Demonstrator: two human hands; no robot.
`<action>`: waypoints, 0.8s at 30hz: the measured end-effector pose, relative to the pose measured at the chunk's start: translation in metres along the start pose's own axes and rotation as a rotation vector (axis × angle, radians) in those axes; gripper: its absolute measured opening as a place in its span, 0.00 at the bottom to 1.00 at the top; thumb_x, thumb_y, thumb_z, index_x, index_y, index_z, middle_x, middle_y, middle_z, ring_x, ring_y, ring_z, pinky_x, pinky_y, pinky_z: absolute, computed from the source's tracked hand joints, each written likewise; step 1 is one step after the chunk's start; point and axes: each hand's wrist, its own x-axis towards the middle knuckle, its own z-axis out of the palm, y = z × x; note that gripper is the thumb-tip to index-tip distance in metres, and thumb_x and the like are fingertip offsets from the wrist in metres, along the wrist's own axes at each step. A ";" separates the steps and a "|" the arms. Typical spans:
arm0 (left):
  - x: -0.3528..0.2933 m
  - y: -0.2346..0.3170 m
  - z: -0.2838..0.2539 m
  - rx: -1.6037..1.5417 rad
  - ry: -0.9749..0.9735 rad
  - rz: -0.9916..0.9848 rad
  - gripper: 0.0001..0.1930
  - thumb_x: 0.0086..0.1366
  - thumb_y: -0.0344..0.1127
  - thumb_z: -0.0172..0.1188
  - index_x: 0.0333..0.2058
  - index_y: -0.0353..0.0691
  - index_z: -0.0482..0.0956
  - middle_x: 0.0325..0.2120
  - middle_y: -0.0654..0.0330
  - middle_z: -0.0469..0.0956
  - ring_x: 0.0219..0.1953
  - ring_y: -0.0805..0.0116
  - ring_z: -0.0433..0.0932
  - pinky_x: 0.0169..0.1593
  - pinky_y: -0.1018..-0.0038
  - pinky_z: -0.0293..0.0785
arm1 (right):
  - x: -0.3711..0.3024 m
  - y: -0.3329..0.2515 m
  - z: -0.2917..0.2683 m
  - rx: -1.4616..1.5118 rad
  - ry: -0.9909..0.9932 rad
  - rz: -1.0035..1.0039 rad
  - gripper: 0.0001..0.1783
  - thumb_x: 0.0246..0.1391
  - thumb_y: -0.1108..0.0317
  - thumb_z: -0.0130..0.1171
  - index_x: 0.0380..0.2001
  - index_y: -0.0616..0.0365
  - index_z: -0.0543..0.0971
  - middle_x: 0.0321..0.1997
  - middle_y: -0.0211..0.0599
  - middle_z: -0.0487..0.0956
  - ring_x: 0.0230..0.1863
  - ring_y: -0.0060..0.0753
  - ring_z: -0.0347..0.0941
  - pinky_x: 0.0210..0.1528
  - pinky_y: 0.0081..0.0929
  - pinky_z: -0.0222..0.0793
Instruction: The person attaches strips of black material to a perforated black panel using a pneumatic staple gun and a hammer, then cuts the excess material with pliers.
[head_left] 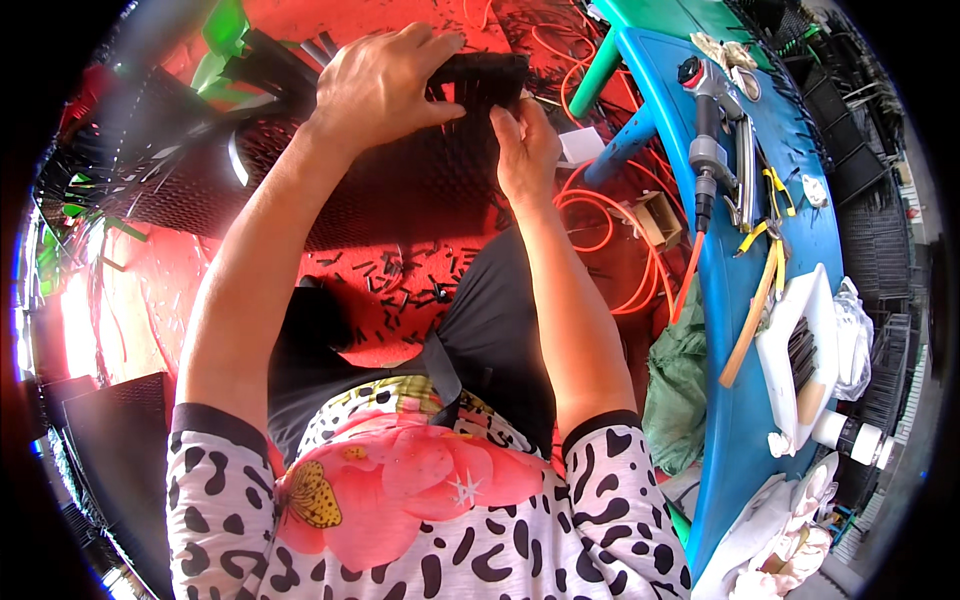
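A large black woven piece [400, 195], made of dark flat strips, stands in front of my knees; its full shape is hard to make out. At its upper right, my left hand [385, 85] grips the dark edge from above, thumb and fingers on either side. My right hand [527, 150] closes on the right end of that same edge, thumb up, with the fingertips partly hidden. Loose black and green strips [215, 65] stick out on the far left, blurred.
A blue table [725, 420] runs along my right. It bears a power tool [707, 130], a hammer [752, 315], yellow-handled pliers [765, 238] and a white container [800, 360]. An orange hose [655, 265] coils on the red floor [375, 335] among black scraps. A green sack [675, 400] sits beside the table.
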 end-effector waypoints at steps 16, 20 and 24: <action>0.007 0.000 -0.016 -0.315 -0.191 -0.156 0.17 0.57 0.47 0.59 0.39 0.40 0.78 0.33 0.53 0.79 0.34 0.53 0.78 0.38 0.65 0.73 | -0.008 0.011 0.012 0.280 0.062 0.073 0.16 0.53 0.61 0.61 0.40 0.59 0.73 0.26 0.21 0.70 0.28 0.14 0.61 0.32 0.15 0.62; -0.004 0.005 -0.013 -0.245 -0.078 -0.142 0.20 0.52 0.43 0.65 0.43 0.42 0.77 0.35 0.53 0.78 0.35 0.53 0.77 0.39 0.65 0.73 | -0.012 0.003 0.013 0.472 0.035 0.087 0.14 0.55 0.66 0.58 0.41 0.62 0.72 0.31 0.22 0.71 0.32 0.13 0.62 0.37 0.14 0.61; -0.008 0.006 -0.011 -0.122 0.132 0.077 0.27 0.45 0.37 0.68 0.47 0.43 0.74 0.39 0.54 0.76 0.39 0.53 0.76 0.44 0.65 0.72 | -0.015 -0.003 0.010 0.493 0.012 0.105 0.13 0.57 0.66 0.55 0.41 0.63 0.72 0.33 0.22 0.71 0.34 0.14 0.63 0.39 0.16 0.62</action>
